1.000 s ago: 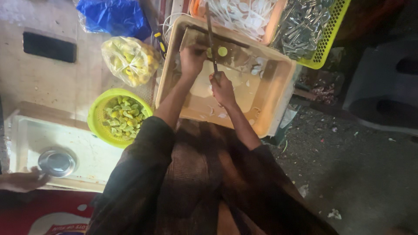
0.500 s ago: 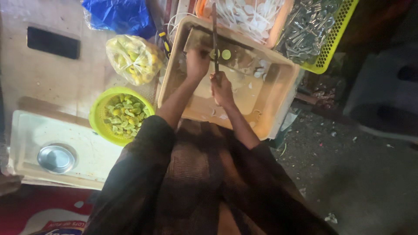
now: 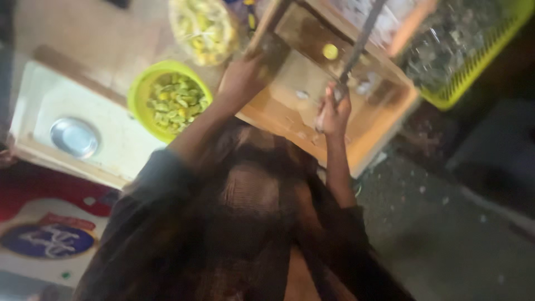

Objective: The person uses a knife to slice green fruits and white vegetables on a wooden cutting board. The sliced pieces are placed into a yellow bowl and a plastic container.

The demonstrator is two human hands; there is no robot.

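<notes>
A green bowl of cut pieces sits beside the wooden tray.

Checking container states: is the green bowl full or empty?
Roughly full: the green bowl holds a heap of yellow-green cut pieces.

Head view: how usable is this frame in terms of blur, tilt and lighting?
Head view: heavy motion blur smears everything, and the scene sits tilted. Warm light falls on the wooden tray, while the ground at right is dark. The right hand grips a long knife, the left hand touches the tray's rim, and the green bowl stays recognisable.
</notes>
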